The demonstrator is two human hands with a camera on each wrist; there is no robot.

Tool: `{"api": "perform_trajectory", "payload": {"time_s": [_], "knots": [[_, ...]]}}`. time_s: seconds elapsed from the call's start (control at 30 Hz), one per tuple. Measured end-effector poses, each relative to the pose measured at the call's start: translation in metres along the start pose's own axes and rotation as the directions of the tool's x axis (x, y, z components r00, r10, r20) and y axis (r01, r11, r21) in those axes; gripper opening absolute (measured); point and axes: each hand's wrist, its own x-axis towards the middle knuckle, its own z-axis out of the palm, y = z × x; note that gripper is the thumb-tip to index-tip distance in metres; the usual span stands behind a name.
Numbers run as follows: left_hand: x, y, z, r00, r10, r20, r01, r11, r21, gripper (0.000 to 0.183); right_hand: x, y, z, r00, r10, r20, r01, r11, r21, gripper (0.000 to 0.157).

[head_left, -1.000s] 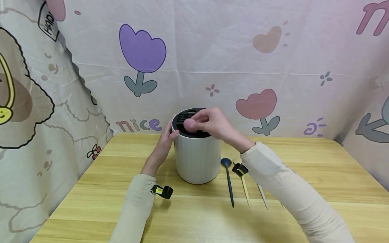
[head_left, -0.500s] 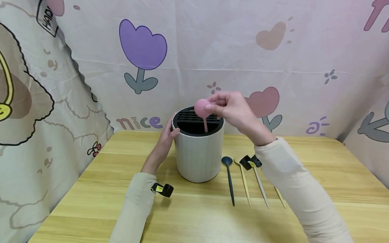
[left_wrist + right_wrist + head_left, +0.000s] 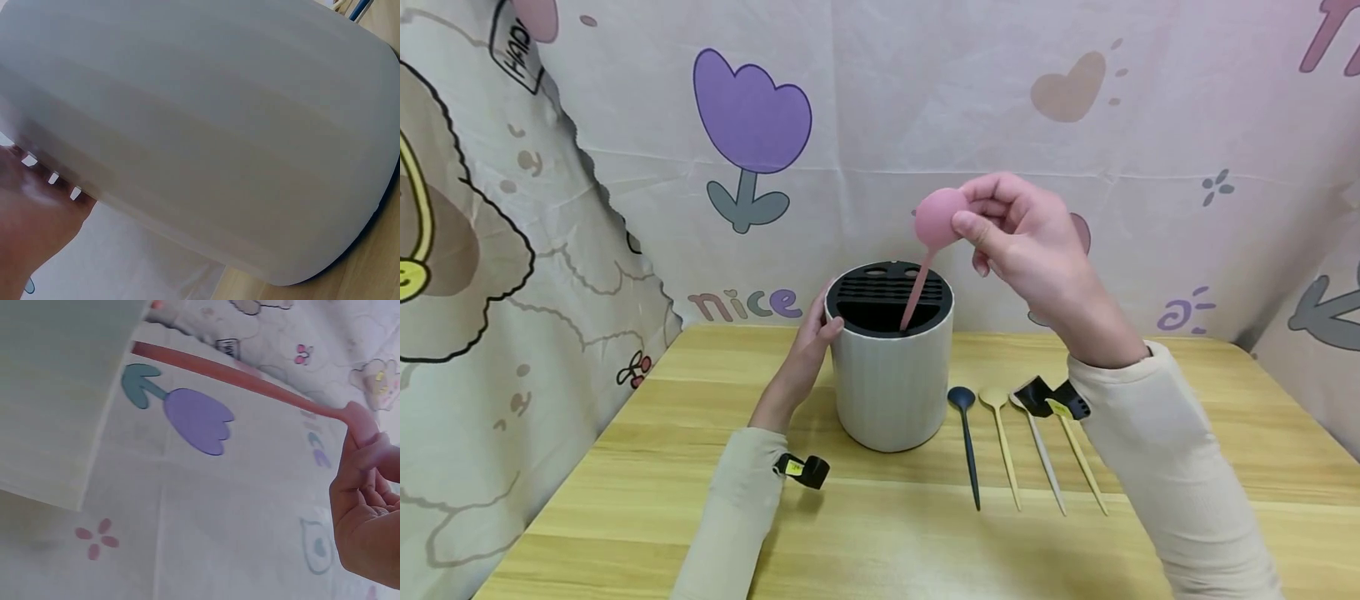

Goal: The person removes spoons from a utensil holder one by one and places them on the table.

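My right hand pinches a pink spoon by its round bowl, above and to the right of a white cylindrical utensil holder. The spoon's handle slants down to the left, its tip at the front opening of the holder's black slotted lid. In the right wrist view the long handle shows beside the pale holder wall. My left hand holds the holder's left side near the rim, thumb in front and fingers around the back. Those fingers press against the wall in the left wrist view.
Right of the holder, several utensils lie side by side on the wooden table: a dark blue spoon, a cream spoon, a white-handled piece and another cream handle. A patterned cloth hangs behind.
The right hand has drawn the pink spoon up out of the holder's front opening and moved rightward, so its handle now shows. The left hand stays on the holder.
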Motion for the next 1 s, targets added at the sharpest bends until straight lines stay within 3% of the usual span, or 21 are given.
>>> {"api": "perform_trajectory", "payload": {"time_s": [0.3, 0.57, 0.8, 0.9, 1.0], "knots": [[0.001, 0.0, -0.001, 1.0, -0.008, -0.003, 0.008, 1.0, 0.005, 0.083, -0.008, -0.006, -0.008, 0.996, -0.026, -0.088, 0.043, 0.979, 0.2, 0.011], [0.0, 0.0, 0.0, 1.0, -0.011, 0.0, 0.011, 1.0, 0.0, 0.08, -0.019, 0.005, -0.021, 0.981, -0.072, -0.179, 0.12, 0.954, 0.273, 0.012], [0.001, 0.0, -0.002, 1.0, -0.013, -0.008, 0.013, 1.0, 0.005, 0.082, -0.032, 0.026, -0.044, 0.985, -0.097, -0.142, 0.152, 0.875, 0.459, 0.014], [0.001, 0.001, -0.001, 1.0, -0.012, -0.004, 0.012, 1.0, 0.008, 0.083, -0.037, 0.033, -0.052, 0.98, -0.124, -0.155, 0.184, 0.86, 0.476, 0.015], [0.0, 0.001, -0.002, 1.0, -0.018, -0.001, 0.018, 1.0, 0.016, 0.083, -0.04, 0.036, -0.059, 0.971, -0.169, -0.168, 0.235, 0.801, 0.55, 0.017]]}}
